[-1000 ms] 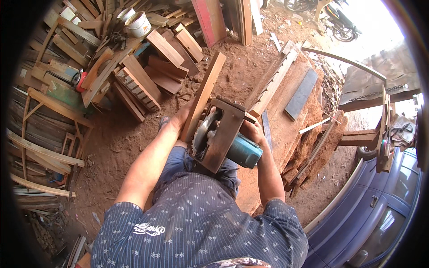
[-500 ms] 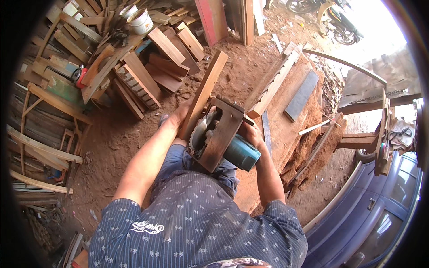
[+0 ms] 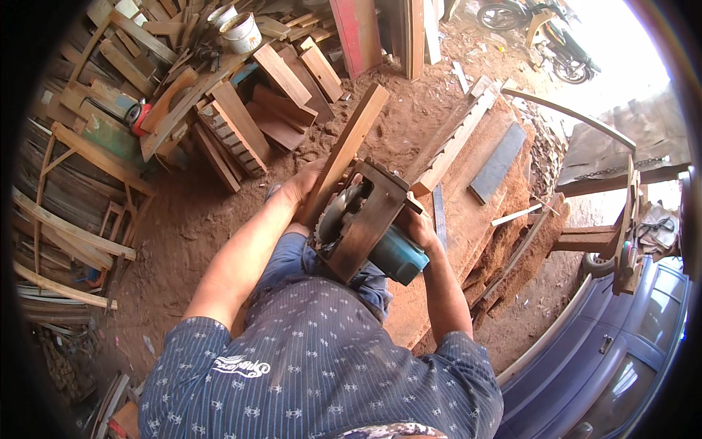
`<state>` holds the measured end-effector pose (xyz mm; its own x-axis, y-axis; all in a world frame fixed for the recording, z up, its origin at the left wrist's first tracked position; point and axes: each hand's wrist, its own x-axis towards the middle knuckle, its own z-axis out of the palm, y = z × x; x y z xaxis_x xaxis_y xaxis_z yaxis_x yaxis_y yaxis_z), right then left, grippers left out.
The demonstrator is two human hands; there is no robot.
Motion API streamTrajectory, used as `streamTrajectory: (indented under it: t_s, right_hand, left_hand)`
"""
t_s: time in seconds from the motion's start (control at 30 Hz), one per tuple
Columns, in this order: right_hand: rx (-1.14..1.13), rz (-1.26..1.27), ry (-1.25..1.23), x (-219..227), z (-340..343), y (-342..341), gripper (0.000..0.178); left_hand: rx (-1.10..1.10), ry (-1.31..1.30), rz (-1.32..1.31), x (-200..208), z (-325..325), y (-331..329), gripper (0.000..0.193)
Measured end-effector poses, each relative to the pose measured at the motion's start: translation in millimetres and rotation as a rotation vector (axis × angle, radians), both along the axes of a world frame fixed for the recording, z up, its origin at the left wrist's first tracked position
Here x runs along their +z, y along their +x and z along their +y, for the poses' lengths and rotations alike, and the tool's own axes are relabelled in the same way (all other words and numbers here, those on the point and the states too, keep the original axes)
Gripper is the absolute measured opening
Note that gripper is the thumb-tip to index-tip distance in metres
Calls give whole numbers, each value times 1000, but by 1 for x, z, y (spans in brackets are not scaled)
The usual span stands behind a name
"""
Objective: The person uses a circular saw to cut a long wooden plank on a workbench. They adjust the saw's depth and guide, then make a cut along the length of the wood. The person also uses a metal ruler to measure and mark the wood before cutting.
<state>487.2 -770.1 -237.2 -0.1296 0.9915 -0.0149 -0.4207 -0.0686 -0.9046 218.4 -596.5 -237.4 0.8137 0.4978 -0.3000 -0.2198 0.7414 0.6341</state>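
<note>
Head view: left hand (image 3: 301, 189) grips wooden plank (image 3: 345, 150), right hand (image 3: 418, 228) grips teal circular saw (image 3: 369, 223) against it.

Floor (image 3: 409, 117): bare reddish earth, sawdust-strewn.
Far left corner: heap of wooden offcuts (image 3: 241, 110) with a white bucket (image 3: 240, 31).
Left edge: stacked long slats (image 3: 66, 234).
Right side: flat boards (image 3: 468, 219), grey plank (image 3: 499, 162).
Far edge: motorcycle (image 3: 545, 33).
</note>
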Motion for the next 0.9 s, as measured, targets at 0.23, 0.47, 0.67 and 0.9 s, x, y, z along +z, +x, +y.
streamTrajectory:
  t_s: [0.23, 0.47, 0.67, 0.9]
  right_hand:
    - [-92, 44, -212, 53, -3, -23, 50]
    - [-191, -36, -143, 18, -9, -15, 44]
    - [-226, -125, -197, -3, 17, -16, 50]
    - [-232, -232, -255, 13, 31, -29, 43]
  left_hand:
    - [399, 377, 535, 57, -21, -7, 41]
    - [-326, 385, 401, 153, -158, -26, 53]
    - [-519, 115, 567, 83, -212, 22, 90]
    - [-28, -409, 301, 71, -190, 49, 68]
